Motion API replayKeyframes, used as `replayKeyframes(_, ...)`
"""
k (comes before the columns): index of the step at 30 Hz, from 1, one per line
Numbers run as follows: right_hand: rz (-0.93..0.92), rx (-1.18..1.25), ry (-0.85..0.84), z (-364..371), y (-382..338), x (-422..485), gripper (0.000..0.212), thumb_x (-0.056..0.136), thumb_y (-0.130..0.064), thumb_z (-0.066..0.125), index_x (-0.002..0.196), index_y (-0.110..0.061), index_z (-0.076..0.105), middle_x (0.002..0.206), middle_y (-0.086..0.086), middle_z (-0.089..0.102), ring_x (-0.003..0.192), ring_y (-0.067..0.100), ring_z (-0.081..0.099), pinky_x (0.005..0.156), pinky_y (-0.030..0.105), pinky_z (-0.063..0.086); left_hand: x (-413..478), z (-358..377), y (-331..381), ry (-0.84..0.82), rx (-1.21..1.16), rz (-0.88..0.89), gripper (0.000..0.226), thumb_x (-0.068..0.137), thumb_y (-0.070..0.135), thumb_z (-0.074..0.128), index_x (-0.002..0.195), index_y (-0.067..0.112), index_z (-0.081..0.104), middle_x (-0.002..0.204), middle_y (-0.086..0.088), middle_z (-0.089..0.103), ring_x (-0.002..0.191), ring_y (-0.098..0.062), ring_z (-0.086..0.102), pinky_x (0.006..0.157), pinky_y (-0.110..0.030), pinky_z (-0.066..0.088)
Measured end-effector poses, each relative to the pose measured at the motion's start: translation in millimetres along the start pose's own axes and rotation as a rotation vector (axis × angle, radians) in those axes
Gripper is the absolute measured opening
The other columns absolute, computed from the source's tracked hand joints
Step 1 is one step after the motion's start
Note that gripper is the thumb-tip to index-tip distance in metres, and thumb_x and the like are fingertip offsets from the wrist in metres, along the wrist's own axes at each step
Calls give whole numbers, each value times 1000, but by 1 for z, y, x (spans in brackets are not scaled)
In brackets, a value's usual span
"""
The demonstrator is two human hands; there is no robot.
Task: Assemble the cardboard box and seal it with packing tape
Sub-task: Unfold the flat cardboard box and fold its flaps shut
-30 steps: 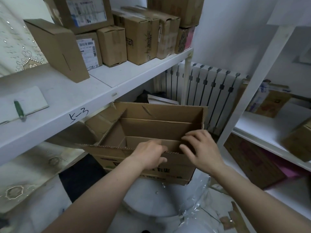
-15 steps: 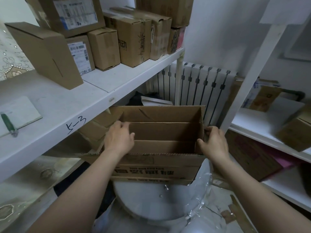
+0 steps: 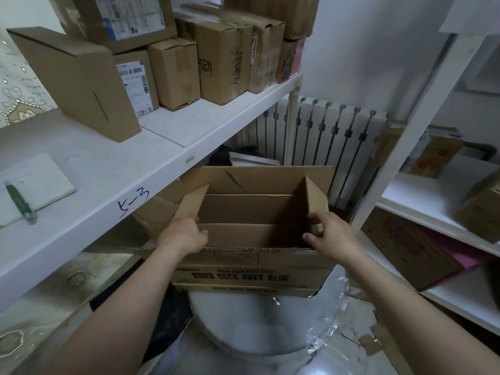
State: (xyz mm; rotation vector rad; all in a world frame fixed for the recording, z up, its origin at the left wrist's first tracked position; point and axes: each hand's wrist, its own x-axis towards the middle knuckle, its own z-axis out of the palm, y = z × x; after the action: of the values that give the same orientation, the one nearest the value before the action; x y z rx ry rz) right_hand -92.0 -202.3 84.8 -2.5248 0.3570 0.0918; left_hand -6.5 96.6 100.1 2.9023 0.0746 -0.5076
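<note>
On top of a white round stool (image 3: 243, 323) sits the box (image 3: 251, 269), open top up, printed front wall toward the camera. Both forearms reach in from below the box, roughly parallel, wrists level with its near rim.

Left hand (image 3: 186, 236) is at the box's near-left corner, palm down, fingers curled over the base of the left flap (image 3: 190, 203), tips poking inside the box. That flap leans outward, away from the opening.

Right hand (image 3: 331, 238) is at the near-right corner, clamped on the right flap (image 3: 318, 196): thumb low on the inner side, index finger higher on its edge, the other fingers behind it and mostly hidden. That flap stands nearly upright. The far flap stands up too; the near flap hangs down over the front wall.

Left of the box runs a white shelf (image 3: 113, 174) marked by hand, with taped cartons (image 3: 224, 55) on top. A radiator (image 3: 324, 133) is behind the box. Crumpled clear plastic (image 3: 334, 318) lies just right of the stool, below the box.
</note>
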Motion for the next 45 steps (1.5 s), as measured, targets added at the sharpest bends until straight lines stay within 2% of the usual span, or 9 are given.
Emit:
replayKeyframes(10, 3, -307, -470, -2, -11, 23, 43, 98, -50, 31, 135, -37, 47, 143, 3, 48, 129, 28, 44, 105, 43, 38, 17, 3, 8, -339, -17, 53, 65, 98, 60, 28, 148, 18, 31, 151, -9, 39, 136, -30, 39, 108, -41, 34)
replayKeyframes(16, 70, -355, -707, -11, -22, 35, 49, 102, -48, 18, 145, -35, 38, 156, -1, 30, 142, 28, 25, 113, 36, 18, 3, 2, 18, -172, -51, 213, 76, 89, 74, 10, 135, 26, 48, 128, -4, 59, 113, -23, 55, 82, -35, 41)
replayKeyframes(19, 144, -336, -685, -6, -21, 47, 59, 93, -60, 19, 143, -39, 39, 155, 3, 31, 140, 31, 24, 114, 41, 17, -8, 4, 20, -67, 74, 395, 82, 78, 81, 7, 122, 30, 55, 108, 4, 65, 96, -17, 58, 77, -33, 44)
replayKeyframes(22, 75, -331, -573, -3, -22, 50, 51, 99, -51, 21, 134, -28, 50, 143, 10, 48, 127, 30, 44, 103, 39, 35, -14, 8, 23, -20, 257, 515, 72, 83, 78, 11, 111, 30, 56, 94, 7, 65, 87, -15, 57, 96, -39, 39)
replayKeyframes(26, -151, -277, 151, -2, -21, 53, 27, 94, -41, 45, 104, -18, 55, 102, 7, 62, 91, 26, 57, 71, 34, 48, -1, 16, 24, 74, 324, 521, 66, 86, 77, 10, 105, 33, 56, 107, 7, 66, 108, -17, 56, 112, -49, 26)
replayKeyframes(29, -242, -308, 445, -8, -25, 70, 45, 87, -30, 54, 129, -14, 49, 127, 12, 51, 116, 31, 44, 91, 40, 44, 6, 17, 30, 124, 367, 515, 70, 85, 78, 10, 118, 35, 55, 121, 5, 60, 122, -18, 47, 116, -53, 14)
replayKeyframes(34, -135, -489, 94, -17, -24, 107, 83, 88, -33, 56, 154, -33, 4, 162, 2, 7, 148, 33, -5, 118, 54, 9, 14, 23, 39, 117, 393, 429, 76, 87, 76, 8, 136, 33, 48, 136, -2, 52, 134, -22, 37, 117, -55, 9)
replayKeyframes(39, -203, -516, 114, -10, -18, 104, 63, 88, -38, 50, 147, -34, 29, 144, 2, 44, 139, 32, 22, 116, 55, 16, 30, 32, 46, 215, 366, 439, 74, 92, 65, 39, 151, 24, 19, 152, -10, 26, 142, -29, 19, 119, -52, 9)
replayKeyframes(45, -202, -452, 49, 3, -4, 78, 46, 92, -40, 46, 138, -37, 45, 138, -1, 48, 132, 29, 30, 109, 57, 25, 40, 46, 55, 329, 343, 567, 102, 86, 56, 60, 153, 25, -10, 159, -11, -4, 147, -32, -4, 119, -49, -6)
